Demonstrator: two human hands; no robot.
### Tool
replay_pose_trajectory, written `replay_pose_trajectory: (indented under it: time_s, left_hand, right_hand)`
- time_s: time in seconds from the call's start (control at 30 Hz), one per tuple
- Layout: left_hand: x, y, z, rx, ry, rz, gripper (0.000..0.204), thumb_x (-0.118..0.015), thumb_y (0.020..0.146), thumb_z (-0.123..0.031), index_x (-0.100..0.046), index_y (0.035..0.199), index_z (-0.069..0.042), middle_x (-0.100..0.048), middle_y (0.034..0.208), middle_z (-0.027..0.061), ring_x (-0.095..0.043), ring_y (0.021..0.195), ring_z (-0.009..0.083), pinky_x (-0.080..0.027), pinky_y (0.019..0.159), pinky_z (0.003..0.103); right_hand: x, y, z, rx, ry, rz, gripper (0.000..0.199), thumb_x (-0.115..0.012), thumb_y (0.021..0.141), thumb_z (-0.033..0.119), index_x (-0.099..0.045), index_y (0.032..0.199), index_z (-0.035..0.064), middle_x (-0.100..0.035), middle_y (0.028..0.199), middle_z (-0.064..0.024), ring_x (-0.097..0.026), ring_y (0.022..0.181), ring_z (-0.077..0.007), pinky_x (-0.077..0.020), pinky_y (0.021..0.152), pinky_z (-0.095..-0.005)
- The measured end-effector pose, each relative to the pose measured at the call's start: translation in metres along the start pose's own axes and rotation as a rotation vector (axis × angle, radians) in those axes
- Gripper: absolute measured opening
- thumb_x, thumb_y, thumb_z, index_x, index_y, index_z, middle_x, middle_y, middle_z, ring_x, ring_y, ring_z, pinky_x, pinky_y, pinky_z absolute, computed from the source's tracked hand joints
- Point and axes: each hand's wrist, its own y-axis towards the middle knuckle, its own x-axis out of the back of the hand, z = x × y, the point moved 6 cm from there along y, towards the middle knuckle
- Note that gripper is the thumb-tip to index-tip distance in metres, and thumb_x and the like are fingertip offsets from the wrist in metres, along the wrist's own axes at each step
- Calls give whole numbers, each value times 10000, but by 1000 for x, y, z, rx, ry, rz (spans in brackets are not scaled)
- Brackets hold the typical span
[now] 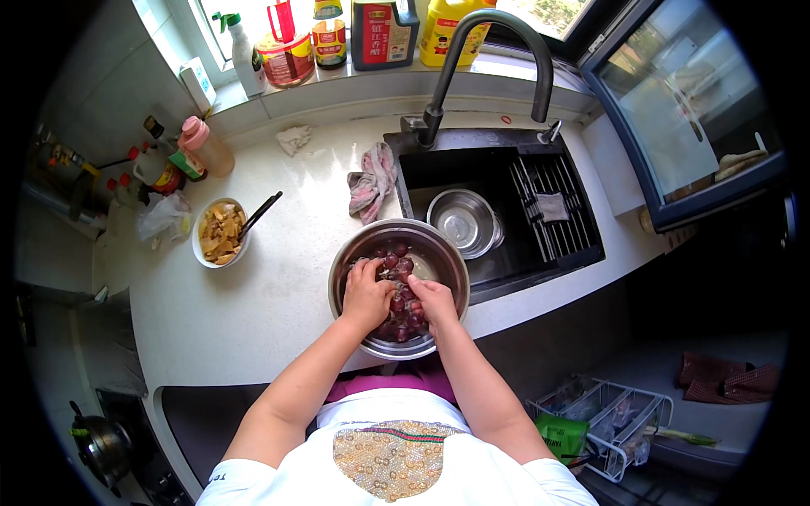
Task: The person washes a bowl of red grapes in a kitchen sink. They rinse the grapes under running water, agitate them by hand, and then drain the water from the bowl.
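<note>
We press our left hand (366, 294) and right hand (434, 300), fingers curled, into the grapes (400, 263) in the steel bowl (350, 250).

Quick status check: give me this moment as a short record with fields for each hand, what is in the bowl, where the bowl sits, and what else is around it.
left hand: left hand inside the steel bowl, fingers down among the grapes
right hand: right hand in the same bowl, on the grapes
bowl contents: dark red grapes; cloudy liquid seems to be there too
bowl place: on the white counter, at the sink edge
in sink: a smaller steel bowl
left of bowl: white bowl of pale food pieces with a dark utensil
behind: crumpled cloth, black faucet
</note>
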Motion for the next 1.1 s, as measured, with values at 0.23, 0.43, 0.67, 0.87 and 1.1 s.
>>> replay_pose_trajectory:
  time_s: [0.23,0.43,0.67,0.87,1.1]
  left_hand:
    - [-1,0,-1,3,96,3,98,-703,719,-164,-731,786,-98,-537,1240,164,-435,1203,381,-360,1009,461]
    - [-2,0,2,-10,66,-19,95,-709,720,-170,-723,770,-91,-541,1237,166,-447,1190,380,-370,999,462]
    - [-2,0,-2,25,78,-34,114,-709,726,-179,-717,781,-80,-548,1220,169,-458,1177,381,-381,993,458]
    - [-4,-3,2,67,76,-75,141,-719,722,-191,-706,790,-68,-557,1192,168,-468,1165,384,-383,988,468]
    - [2,0,-4,74,9,-77,197,-776,657,-191,-710,812,-88,-532,1227,153,-434,1199,382,-354,1004,484]
  right_hand:
    - [-3,1,-4,-14,-130,-42,249,-695,842,231,-669,954,10,-652,802,-45,-563,663,-109,-450,608,-252]
    - [-6,11,-12,292,-463,-19,243,-649,893,260,-644,956,26,-647,816,-27,-584,712,-98,-461,630,-244]
    - [-1,9,-5,259,-319,-106,331,-660,885,260,-604,1058,-17,-657,868,-53,-596,709,-102,-468,631,-236]
    - [-14,-4,0,68,-92,26,507,-733,812,182,-507,1205,-45,-632,1018,-135,-624,849,-156,-500,768,-275]
    - [-1,-1,2,271,-189,-136,447,-732,796,115,-536,1170,-30,-631,1013,-119,-616,883,-157,-504,773,-275]
